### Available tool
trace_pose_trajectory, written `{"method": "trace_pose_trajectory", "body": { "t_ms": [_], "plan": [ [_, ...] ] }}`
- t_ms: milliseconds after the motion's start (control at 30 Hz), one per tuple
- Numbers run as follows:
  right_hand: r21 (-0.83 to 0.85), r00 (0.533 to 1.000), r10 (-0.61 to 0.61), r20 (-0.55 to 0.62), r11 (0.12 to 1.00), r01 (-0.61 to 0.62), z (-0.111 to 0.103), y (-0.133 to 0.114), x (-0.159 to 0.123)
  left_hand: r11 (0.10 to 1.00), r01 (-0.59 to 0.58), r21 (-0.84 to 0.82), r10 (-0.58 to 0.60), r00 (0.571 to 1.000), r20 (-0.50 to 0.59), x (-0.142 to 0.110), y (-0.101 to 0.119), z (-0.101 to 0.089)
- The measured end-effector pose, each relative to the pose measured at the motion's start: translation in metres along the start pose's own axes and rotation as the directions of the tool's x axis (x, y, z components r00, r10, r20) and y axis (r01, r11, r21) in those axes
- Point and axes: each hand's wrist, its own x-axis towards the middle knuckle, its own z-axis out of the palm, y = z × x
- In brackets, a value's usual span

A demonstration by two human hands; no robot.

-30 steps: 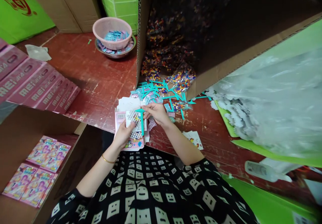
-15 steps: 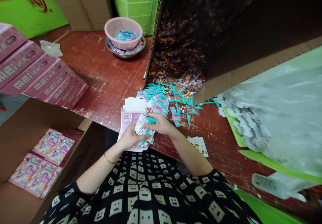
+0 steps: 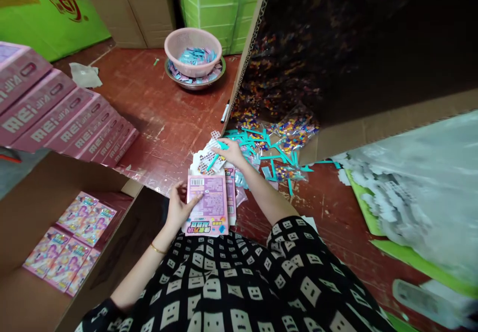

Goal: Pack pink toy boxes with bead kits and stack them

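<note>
My left hand [image 3: 182,203] grips the left side of a pink and purple printed box [image 3: 207,206], its thumb across the front and its flaps open at the far end. Above that opening, my right hand [image 3: 230,151] pinches white printed sheets [image 3: 207,161] together with a teal plastic tool [image 3: 212,162]. The sheets' lower edge lies at the box mouth; how far they reach inside is hidden. Beneath the held box, to the right, shows another pink box [image 3: 230,192]. Teal plastic tools [image 3: 277,147] and small packets lie scattered past my right hand.
A large carton [image 3: 358,123] full of bagged colourful beads opens toward the table. A pink basket [image 3: 170,48] sits in a metal bowl [image 3: 197,86] at the back. Pink cartons [image 3: 67,118] stand left, above an open carton of packed boxes [image 3: 61,252]. Plastic bags [image 3: 421,187] lie right.
My left hand has left the sheets and now holds the box by its side. My right hand has carried the sheets and teal tool away from my body, to the box's open end.
</note>
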Motion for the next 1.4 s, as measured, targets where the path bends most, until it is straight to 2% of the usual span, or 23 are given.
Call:
{"method": "trace_pose_trajectory", "body": {
  "t_ms": [100,200,333,400,467,567,633,667,733,767,867,900,933,967,1033,1067,1133,1200,1267,1333,1400],
  "plan": [
    [-0.048,0.982,0.163,0.1,0.986,-0.158,0.004,0.015,-0.01,0.999,-0.03,0.036,0.029,0.999,0.04,-0.002,-0.008,0.004],
    [-0.053,0.964,0.248,0.097,0.968,-0.244,0.005,0.015,-0.028,0.999,-0.009,0.034,0.007,0.998,0.056,-0.001,0.0,0.005],
    [0.04,0.984,0.13,0.122,0.99,-0.136,0.003,-0.004,-0.057,0.993,0.101,-0.055,-0.091,0.983,0.159,-0.006,0.03,0.0],
    [0.087,0.988,0.053,0.142,0.994,-0.066,-0.003,-0.015,-0.069,0.988,0.145,-0.049,-0.13,0.963,0.235,-0.011,0.046,-0.004],
    [0.09,0.993,0.024,0.115,0.995,-0.035,-0.011,-0.025,-0.079,0.985,0.165,-0.049,-0.144,0.947,0.287,-0.017,0.059,-0.008],
    [0.043,1.0,-0.015,0.008,0.999,0.015,-0.027,-0.034,-0.092,0.98,0.175,-0.089,-0.138,0.937,0.322,-0.023,0.07,-0.012],
    [-0.001,0.994,-0.105,0.014,0.994,0.105,-0.035,-0.04,-0.102,0.977,0.187,-0.104,-0.144,0.934,0.326,-0.024,0.072,-0.012],
    [-0.024,0.986,-0.161,0.054,0.986,0.162,-0.037,-0.043,-0.108,0.976,0.191,-0.107,-0.147,0.934,0.325,-0.024,0.072,-0.011],
    [-0.06,0.945,-0.26,0.199,0.959,0.276,-0.037,-0.049,-0.118,0.975,0.191,-0.113,-0.147,0.936,0.32,-0.022,0.07,-0.008],
    [-0.067,0.906,-0.298,0.3,0.941,0.331,-0.036,-0.052,-0.123,0.975,0.191,-0.114,-0.146,0.936,0.322,-0.021,0.068,-0.006],
    [-0.106,0.742,-0.345,0.575,0.867,0.486,-0.03,-0.059,-0.132,0.975,0.186,-0.119,-0.137,0.931,0.338,-0.019,0.063,0.0],
    [-0.136,0.706,-0.34,0.621,0.84,0.525,-0.029,-0.06,-0.134,0.976,0.181,-0.123,-0.13,0.932,0.339,-0.019,0.061,0.001],
    [-0.168,0.7,-0.339,0.628,0.82,0.548,-0.03,-0.059,-0.136,0.976,0.17,-0.135,-0.117,0.937,0.328,-0.019,0.059,0.003],
    [-0.198,0.731,-0.349,0.586,0.814,0.547,-0.032,-0.058,-0.138,0.977,0.15,-0.155,-0.098,0.948,0.302,-0.02,0.057,0.003],
    [-0.215,0.851,-0.372,0.371,0.857,0.468,-0.035,-0.051,-0.146,0.975,0.093,-0.201,-0.047,0.974,0.224,-0.024,0.051,0.004],
    [-0.184,0.906,-0.355,0.23,0.898,0.399,-0.036,-0.045,-0.152,0.974,0.055,-0.222,-0.015,0.984,0.179,-0.026,0.049,0.004],
    [-0.05,0.97,-0.242,0.024,0.969,0.243,-0.032,-0.031,-0.169,0.974,-0.034,-0.223,0.055,0.994,0.089,-0.03,0.044,0.003],
    [0.084,0.994,-0.112,-0.009,0.99,0.113,-0.022,-0.018,-0.189,0.982,-0.081,-0.168,0.095,0.993,0.075,-0.033,0.042,0.002],
    [0.142,0.999,-0.046,0.009,0.989,0.044,-0.011,-0.01,-0.207,0.992,-0.076,-0.103,0.09,0.986,0.142,-0.035,0.041,0.0],
    [0.129,0.999,-0.045,0.008,0.991,0.044,-0.004,-0.01,-0.219,0.996,-0.069,-0.062,0.082,0.97,0.229,-0.037,0.043,0.0],
    [0.093,0.997,-0.076,-0.014,0.993,0.077,0.0,-0.014,-0.226,0.989,-0.125,-0.077,0.138,0.967,0.215,-0.039,0.044,0.002]
  ]
}}
